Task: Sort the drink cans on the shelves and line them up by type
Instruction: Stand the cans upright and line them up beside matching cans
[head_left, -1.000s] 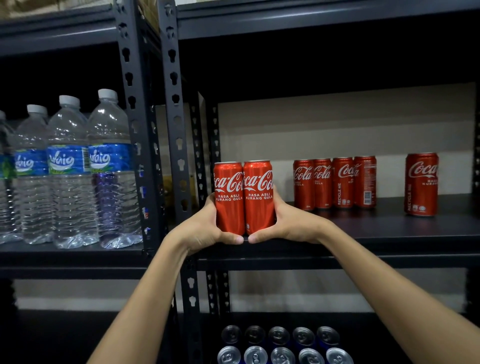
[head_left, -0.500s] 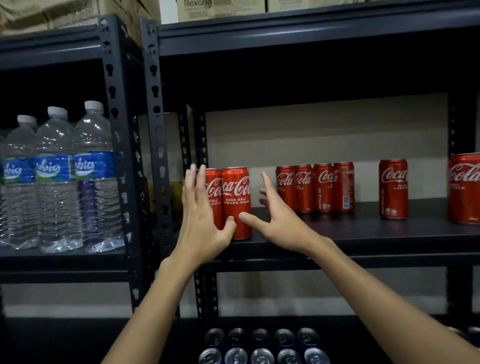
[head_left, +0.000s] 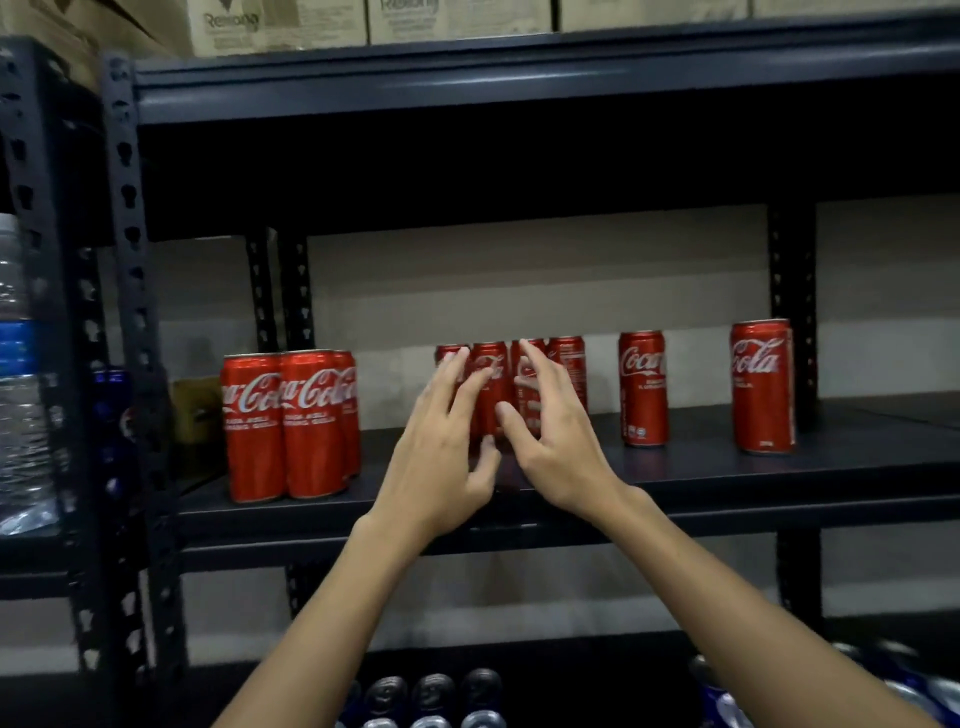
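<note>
Red Coca-Cola cans stand on a dark metal shelf (head_left: 701, 473). A tight cluster of cans (head_left: 291, 423) stands at the shelf's left end. Further back in the middle is a row of several cans (head_left: 569, 371), partly hidden by my hands. My left hand (head_left: 441, 447) and my right hand (head_left: 550, 436) are both open with fingers spread, held side by side in front of that row; whether they touch it I cannot tell. A single can (head_left: 643, 387) stands to the right, and another single can (head_left: 762, 384) stands near the right post.
Water bottles (head_left: 21, 374) stand on the neighbouring shelf at left, beyond the perforated posts (head_left: 132, 312). Cardboard boxes (head_left: 457, 18) sit on the top shelf. Blue and silver cans (head_left: 431, 696) fill the bottom shelf. A small brown box (head_left: 197, 415) sits behind the left cluster.
My hands have let go of the two cans at the shelf's left end and moved right to the middle row. The view has shifted right and closer.
</note>
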